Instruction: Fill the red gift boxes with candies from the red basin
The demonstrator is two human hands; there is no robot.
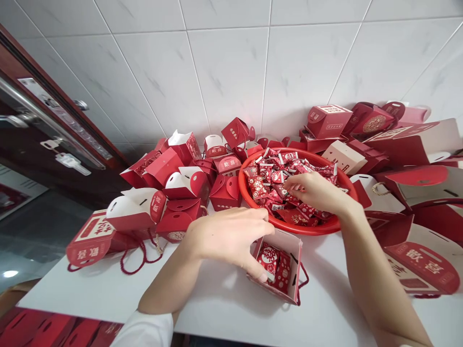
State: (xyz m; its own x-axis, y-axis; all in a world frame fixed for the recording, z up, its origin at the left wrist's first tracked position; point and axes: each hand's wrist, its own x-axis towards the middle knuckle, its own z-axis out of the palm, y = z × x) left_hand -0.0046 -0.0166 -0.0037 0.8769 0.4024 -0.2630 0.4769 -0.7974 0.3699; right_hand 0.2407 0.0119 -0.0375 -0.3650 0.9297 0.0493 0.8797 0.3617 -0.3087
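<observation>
A small red gift box (pixel 297 270) stands open on the white table, with several red wrapped candies (pixel 282 271) inside and a dark red cord handle at its right. My left hand (pixel 226 236) grips this box at its left side, the thumb over the near wall and the fingers by the far edge. Behind it, a red plastic basin (pixel 244 193) holds a heap of similar wrapped candies (pixel 265 180). My right hand (pixel 314 190) is in the basin, its curled fingertips among the candies; what lies between them is hidden.
Red and white gift boxes (pixel 181 212) crowd the table's left side, some with open flaps. More boxes (pixel 419 255) are stacked at the right. A tiled wall (pixel 231 72) rises behind the white table (pixel 217 303). A door with keys (pixel 72 163) stands at left.
</observation>
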